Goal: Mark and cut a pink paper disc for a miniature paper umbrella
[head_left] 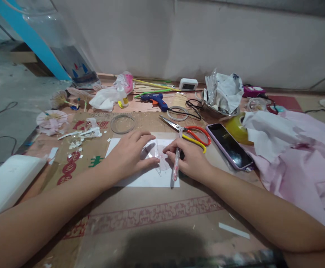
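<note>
A white sheet of paper [145, 181] lies on the cardboard, with a faint pinkish rounded shape [166, 162] on it. On the sheet rests a clear plastic set square [157, 158]. My left hand [130, 154] comes from the left, thumb and fingertips pressing on the set square. Between the fingers of my right hand [188, 156] is a pen with a clear barrel [176, 163], held lengthwise towards me. The fingertips of that hand are pinched close by the set square's right side. Something dark shows under those fingers, too hidden to name.
Orange-and-yellow-handled scissors [190, 134] lie just beyond my right hand. A phone [229, 146], yellow tape roll [238, 128] and pink cloth [299, 160] are to the right. Behind are a blue glue gun [155, 99] and tape rings [122, 124]. Paper scraps [85, 132] lie left.
</note>
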`<action>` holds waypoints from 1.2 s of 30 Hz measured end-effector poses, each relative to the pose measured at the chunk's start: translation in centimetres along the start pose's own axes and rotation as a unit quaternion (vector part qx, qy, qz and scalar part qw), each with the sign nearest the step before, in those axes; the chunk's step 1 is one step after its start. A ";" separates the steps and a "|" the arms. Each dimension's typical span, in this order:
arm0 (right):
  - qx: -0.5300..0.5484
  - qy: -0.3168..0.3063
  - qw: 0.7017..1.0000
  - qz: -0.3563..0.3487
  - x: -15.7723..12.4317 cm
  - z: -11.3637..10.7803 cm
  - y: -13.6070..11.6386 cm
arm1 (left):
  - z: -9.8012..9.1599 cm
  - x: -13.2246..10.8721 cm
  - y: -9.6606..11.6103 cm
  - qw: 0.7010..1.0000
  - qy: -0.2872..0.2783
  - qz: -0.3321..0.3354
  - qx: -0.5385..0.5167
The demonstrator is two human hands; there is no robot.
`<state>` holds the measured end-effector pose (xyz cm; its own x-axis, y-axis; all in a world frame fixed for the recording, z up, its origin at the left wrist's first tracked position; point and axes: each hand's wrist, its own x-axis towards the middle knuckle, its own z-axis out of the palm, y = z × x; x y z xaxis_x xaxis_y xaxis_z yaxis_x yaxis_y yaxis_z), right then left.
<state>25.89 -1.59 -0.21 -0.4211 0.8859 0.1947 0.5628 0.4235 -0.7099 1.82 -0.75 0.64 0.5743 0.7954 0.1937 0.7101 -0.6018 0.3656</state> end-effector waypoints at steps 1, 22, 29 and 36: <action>-0.002 0.001 1.000 -0.001 0.0 0.0 0.0 | 0.0 0.0 -0.1 1.000 -0.004 -0.007 0.024; -0.019 0.001 1.000 -0.024 0.0 -0.2 0.1 | 0.1 0.0 0.3 0.998 -0.043 0.021 0.029; -0.014 -0.005 1.000 -0.021 0.0 -0.1 0.2 | -0.3 0.0 0.5 0.998 -0.052 0.019 0.030; 0.010 -0.009 1.000 0.010 0.1 -0.2 0.0 | -0.3 0.2 0.4 0.998 -0.057 0.016 0.028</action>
<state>26.06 -1.47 -0.07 -0.4235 0.8902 0.1677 0.5562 0.4017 -0.7275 2.11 -0.75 1.07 0.6381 0.7636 0.0988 0.7098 -0.6331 0.3089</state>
